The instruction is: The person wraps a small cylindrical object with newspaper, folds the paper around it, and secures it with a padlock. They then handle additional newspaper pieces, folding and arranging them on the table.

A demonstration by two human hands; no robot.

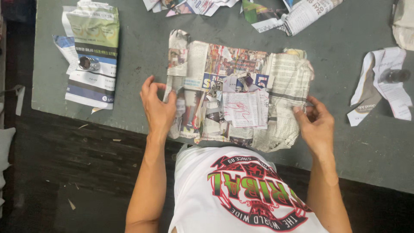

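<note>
We've got a flat, roughly rectangular sheet patched together from overlapping newspaper pieces [238, 92] lying on the grey-green table top [142, 56], near the front edge, right ahead of the body. Its long axis runs left-right, so the 2 hands bracket it end to end. Left hand [158, 108] rests on the left end, fingers loosely spread and curled over the edge. Right hand [317, 125] sits at the right end, thumb and fingertips pinching the paper margin. Both are touching, neither nearer. Off left, well apart: a folded printed leaflet [92, 51] with a small shiny metal cylinder [88, 64] on it. Torn scraps [381, 86] lie right.
</note>
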